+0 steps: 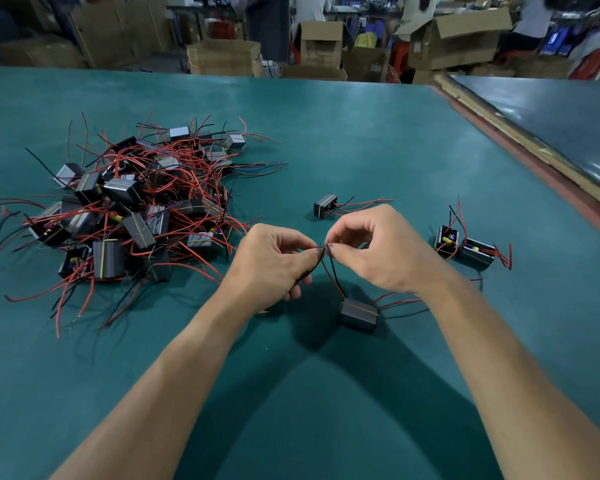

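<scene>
wire tips (324, 250) hidden between pinching fingertips (315, 255); background people (530, 26) blurred, cut off at top edge.

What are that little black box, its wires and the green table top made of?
The small black box looks like hard plastic: matte dark faces, crisp edges. Its wires seem plastic-coated: smooth red and black, bending freely. The green table top is probably rubber matting, going by its soft dull sheen.

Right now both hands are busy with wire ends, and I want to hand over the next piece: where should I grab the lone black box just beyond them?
Probably pinch the lone black box across its flat sides, coming from above and the left: its red and black wires trail off to the right, leaving the body free there.
</scene>
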Demonstrator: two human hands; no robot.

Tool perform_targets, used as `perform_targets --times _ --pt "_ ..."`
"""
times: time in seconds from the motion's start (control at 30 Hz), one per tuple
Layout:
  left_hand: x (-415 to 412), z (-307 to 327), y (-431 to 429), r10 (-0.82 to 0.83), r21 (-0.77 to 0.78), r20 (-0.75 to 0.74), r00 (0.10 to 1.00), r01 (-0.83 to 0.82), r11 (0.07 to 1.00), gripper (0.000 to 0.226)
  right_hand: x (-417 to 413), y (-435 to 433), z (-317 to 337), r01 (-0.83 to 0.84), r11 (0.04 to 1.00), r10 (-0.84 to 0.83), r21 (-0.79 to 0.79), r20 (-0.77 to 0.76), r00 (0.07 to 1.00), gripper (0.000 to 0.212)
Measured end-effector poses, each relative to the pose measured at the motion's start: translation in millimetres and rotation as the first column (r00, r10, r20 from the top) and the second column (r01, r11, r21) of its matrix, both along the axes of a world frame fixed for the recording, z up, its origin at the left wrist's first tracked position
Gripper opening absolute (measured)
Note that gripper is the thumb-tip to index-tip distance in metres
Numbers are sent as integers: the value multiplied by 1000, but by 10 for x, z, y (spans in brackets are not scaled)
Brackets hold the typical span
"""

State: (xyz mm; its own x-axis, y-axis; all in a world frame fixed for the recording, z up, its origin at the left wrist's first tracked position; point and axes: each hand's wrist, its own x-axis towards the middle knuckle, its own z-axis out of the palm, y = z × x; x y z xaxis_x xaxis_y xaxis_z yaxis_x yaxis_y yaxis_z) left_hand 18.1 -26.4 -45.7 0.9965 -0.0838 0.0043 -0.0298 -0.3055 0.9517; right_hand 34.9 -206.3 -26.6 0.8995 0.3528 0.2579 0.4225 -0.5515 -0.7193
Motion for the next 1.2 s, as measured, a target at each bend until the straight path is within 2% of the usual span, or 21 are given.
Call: perform_targets --times 0.17,0.33,0.57,0.8,0.97,1.2 --pt "5 24 0 11 -19 -38 999 -12 1000 14 -24 33 19 -4 999 8 -42 80 997 14" --pt "3 26 3 22 -31 -56 998 -24 999 14 -16 14 27 -18 998 22 -66 61 998 13" --pt "3 22 -18 0 -65 -30 1000 -2 998 11 -7 37 -2 45 999 -47 23 55 997 13" --pt "4 11 7 -4 -61 41 999 6 998 7 -1 38 -5 47 999 -47 -12 23 999 24" --pt "3 27 11 1 -145 12 1000 1 989 10 13 48 -30 60 998 -60 -20 -9 998 24" --pt "15 15 17 18 -112 27 999 -15 994 11 6 33 -19 4 1000 -4 -6 -13 1000 18"
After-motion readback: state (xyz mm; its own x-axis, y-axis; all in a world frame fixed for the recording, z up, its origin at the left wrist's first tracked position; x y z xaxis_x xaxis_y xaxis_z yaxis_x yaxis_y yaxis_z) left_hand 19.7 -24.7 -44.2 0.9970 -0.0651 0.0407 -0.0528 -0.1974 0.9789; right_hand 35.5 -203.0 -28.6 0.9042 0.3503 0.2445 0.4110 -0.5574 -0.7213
